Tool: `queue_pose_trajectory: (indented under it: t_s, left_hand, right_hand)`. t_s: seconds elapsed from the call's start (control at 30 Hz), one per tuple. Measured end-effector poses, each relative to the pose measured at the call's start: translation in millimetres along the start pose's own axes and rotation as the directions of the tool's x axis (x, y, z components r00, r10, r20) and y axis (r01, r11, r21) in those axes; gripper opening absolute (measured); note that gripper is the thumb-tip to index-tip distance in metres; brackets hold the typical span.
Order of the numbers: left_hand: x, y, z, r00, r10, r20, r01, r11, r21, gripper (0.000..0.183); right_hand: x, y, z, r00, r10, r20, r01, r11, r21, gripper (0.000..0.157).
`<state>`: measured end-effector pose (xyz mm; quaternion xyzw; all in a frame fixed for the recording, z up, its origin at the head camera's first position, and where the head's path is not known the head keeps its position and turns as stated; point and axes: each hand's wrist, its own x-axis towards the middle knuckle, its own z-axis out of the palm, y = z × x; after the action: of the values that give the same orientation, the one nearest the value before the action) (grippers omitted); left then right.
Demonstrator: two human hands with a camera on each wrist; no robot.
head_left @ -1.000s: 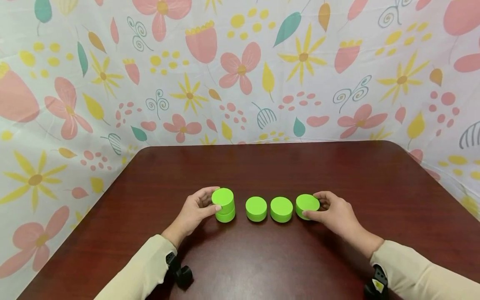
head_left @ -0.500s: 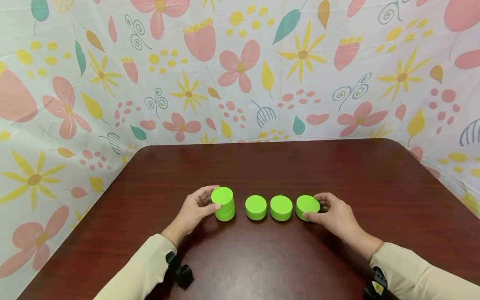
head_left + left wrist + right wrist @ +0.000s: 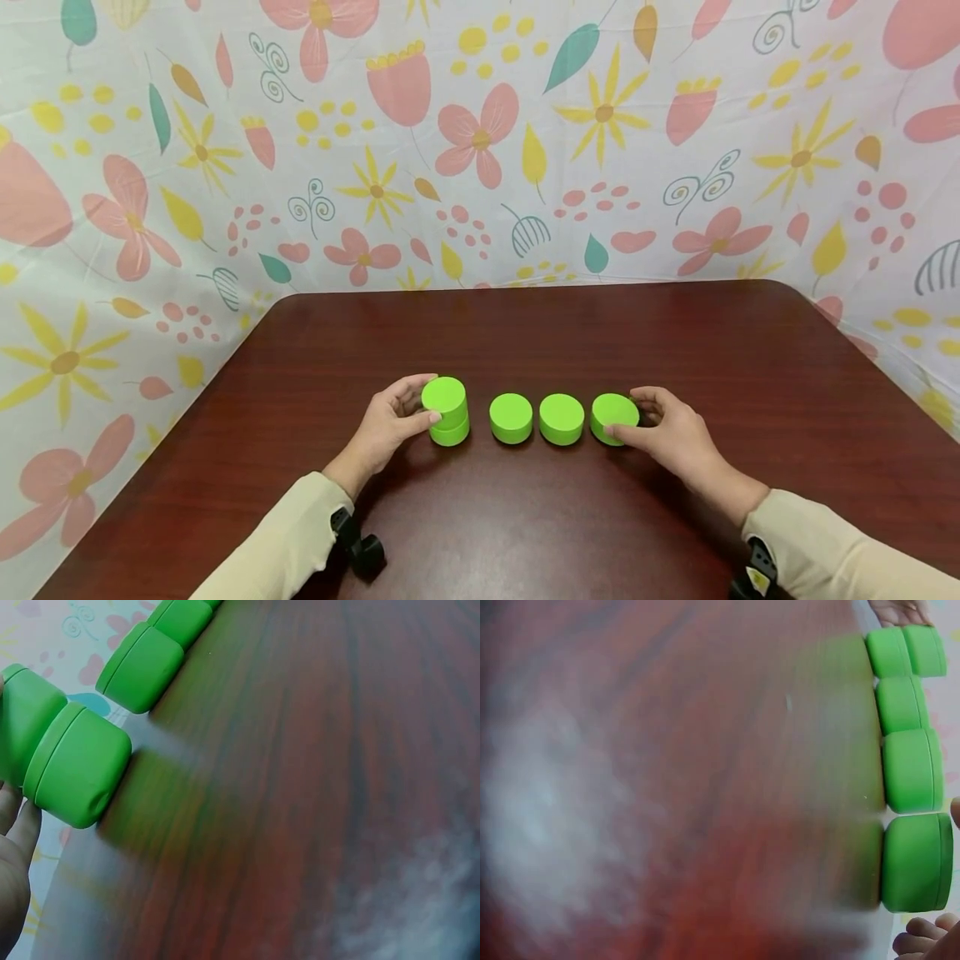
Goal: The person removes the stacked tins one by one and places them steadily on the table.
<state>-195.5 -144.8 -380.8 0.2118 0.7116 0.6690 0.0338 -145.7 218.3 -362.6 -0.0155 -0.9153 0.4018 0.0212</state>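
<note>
Two bright green round lidded containers are stacked at the left of a row in the head view. My left hand (image 3: 386, 425) holds the upper container (image 3: 444, 395) between thumb and fingers. Beneath it, the lower container (image 3: 451, 434) rests on the table; its small side dent shows in the left wrist view. At the row's right end, my right hand (image 3: 675, 429) grips another green container (image 3: 613, 410) by its right side, thumb in front and fingers behind. That container (image 3: 915, 862) stands on the table in the right wrist view.
Two more green containers, the left one (image 3: 512, 418) and the right one (image 3: 562, 419), stand between the hands with narrow gaps. All rest on a dark reddish-brown table (image 3: 510, 342). A floral cloth (image 3: 480, 217) hangs behind it. Black wrist cameras (image 3: 360, 546) are strapped over the sleeves.
My right hand has come down slightly with its container, which now stands level with its neighbours. The left hand has stayed at the stack.
</note>
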Motion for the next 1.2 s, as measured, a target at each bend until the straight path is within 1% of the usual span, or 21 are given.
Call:
queue_pose_trajectory:
  t_s: [0.1, 0.27, 0.43, 0.63, 0.83, 1.0, 1.2]
  left_hand:
    - [0.0, -0.1, -1.0, 1.000, 0.015, -0.002, -0.015, 1.000, -0.005, 0.053]
    - [2.4, 1.8, -4.7, 0.999, 0.031, 0.024, -0.030, 0.999, -0.014, 0.059]
    - [3.7, 4.5, -9.5, 0.999, 0.010, 0.044, -0.011, 1.000, 0.008, 0.063]
    - [-0.2, 1.7, -12.7, 0.994, -0.047, 0.096, 0.041, 0.997, 0.061, 0.072]
    - [-4.6, -2.9, -15.7, 0.989, -0.097, 0.109, 0.086, 0.991, 0.106, 0.071]
    - [-3.2, -7.8, -17.2, 0.985, -0.123, 0.123, 0.107, 0.986, 0.130, 0.068]
    - [-3.1, -10.7, -17.8, 0.980, -0.145, 0.138, 0.129, 0.984, 0.120, 0.066]
  right_hand:
    - [2.9, -5.4, -2.2, 1.000, -0.015, -0.010, 0.015, 0.999, 0.028, 0.071]
    - [11.6, -22.6, -8.6, 0.999, -0.053, -0.009, 0.054, 0.995, 0.079, 0.071]
    - [22.7, -45.9, -4.9, 0.993, -0.117, 0.005, 0.116, 0.988, 0.101, 0.070]
    - [32.9, -78.0, 14.0, 0.978, -0.199, 0.064, 0.193, 0.978, 0.080, 0.065]
    - [39.8, -106.8, 33.0, 0.955, -0.266, 0.128, 0.249, 0.959, 0.139, 0.062]
    - [43.8, -125.0, 49.6, 0.944, -0.281, 0.171, 0.255, 0.954, 0.161, 0.059]
    - [44.6, -136.6, 71.2, 0.930, -0.289, 0.225, 0.258, 0.953, 0.157, 0.056]
